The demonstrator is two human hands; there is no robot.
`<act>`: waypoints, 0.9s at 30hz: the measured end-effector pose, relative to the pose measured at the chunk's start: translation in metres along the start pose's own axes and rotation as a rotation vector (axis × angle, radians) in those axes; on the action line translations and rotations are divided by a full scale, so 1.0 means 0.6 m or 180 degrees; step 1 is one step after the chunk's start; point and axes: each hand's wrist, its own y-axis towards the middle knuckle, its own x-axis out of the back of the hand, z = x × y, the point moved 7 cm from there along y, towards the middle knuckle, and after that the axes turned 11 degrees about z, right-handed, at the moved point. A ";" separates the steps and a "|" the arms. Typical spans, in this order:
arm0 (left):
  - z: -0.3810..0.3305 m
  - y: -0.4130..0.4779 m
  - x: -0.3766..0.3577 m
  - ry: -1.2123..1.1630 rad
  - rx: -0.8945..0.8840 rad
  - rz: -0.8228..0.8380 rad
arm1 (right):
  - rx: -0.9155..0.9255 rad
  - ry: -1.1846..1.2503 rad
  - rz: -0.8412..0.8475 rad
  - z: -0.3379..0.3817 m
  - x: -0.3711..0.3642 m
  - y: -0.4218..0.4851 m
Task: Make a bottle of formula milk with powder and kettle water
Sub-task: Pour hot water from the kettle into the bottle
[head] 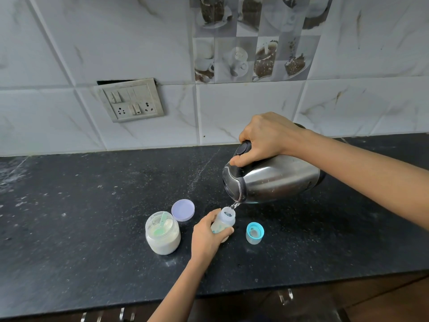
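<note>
Bottle gripped by left hand, tipped kettle by right hand, well inside counter edge.

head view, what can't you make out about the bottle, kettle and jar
Head view: fill level in the small clear baby bottle is hidden by the left hand round it.
Head view: the right hand covers the handle of the steel kettle; opaque walls hide the water left.
Head view: the green scoop in the clear powder jar is too small for detail.
</note>
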 end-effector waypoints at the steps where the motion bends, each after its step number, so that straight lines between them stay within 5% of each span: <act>1: 0.000 -0.001 0.000 -0.0004 0.0002 0.0001 | 0.0002 -0.0025 0.0008 0.001 0.001 0.001; 27: -0.005 -0.011 0.008 0.0027 0.0079 -0.0035 | 0.0022 0.0072 -0.0136 0.011 0.015 -0.006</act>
